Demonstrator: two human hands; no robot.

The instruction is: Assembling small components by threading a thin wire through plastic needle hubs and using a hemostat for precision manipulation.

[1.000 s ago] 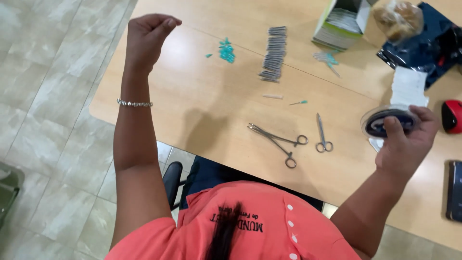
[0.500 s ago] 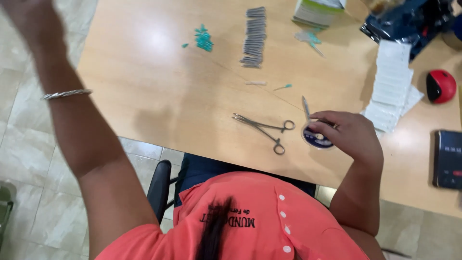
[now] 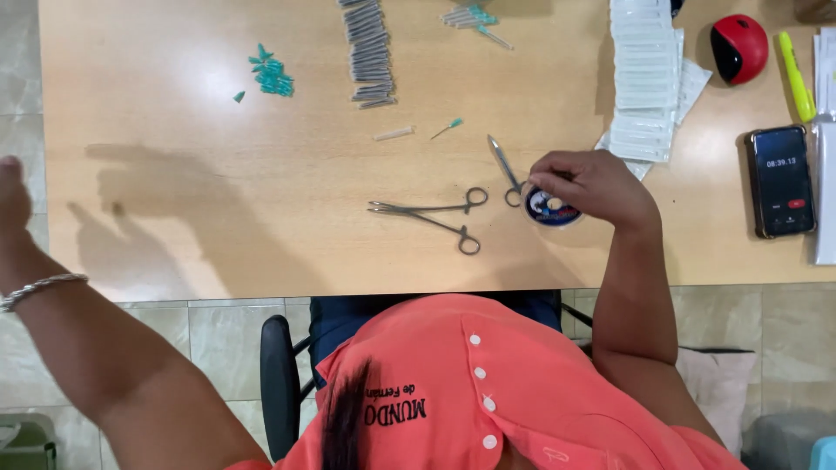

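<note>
Head view: right hand (image 3: 590, 184) at middle right of frame, fingers curled down onto small round spool (image 3: 550, 210) lying on desk (image 3: 218, 226) — grip closed on its top edge. Two metal clamps (image 3: 431, 215) just left of spool. Left hand (image 3: 12, 196) at left edge, raised off desk — grip cut off, cannot tell. Black phone (image 3: 782, 180) far right.
</note>
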